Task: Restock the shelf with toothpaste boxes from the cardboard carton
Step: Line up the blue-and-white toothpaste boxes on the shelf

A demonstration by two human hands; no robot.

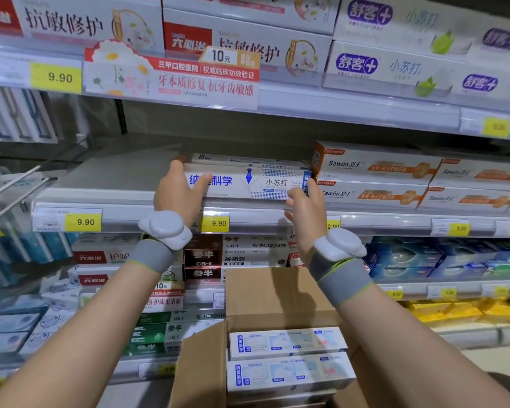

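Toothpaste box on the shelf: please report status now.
Both hands hold the toothpaste box: left hand, right hand. Box on middle shelf. Nothing in the way.

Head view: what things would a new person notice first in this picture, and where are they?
First, the left hand and the right hand hold a white and blue toothpaste box by its ends on the middle shelf, beside orange Sawon boxes. Below, the open cardboard carton holds more white boxes. Yellow price tags marked 9.90 line the shelf edge.
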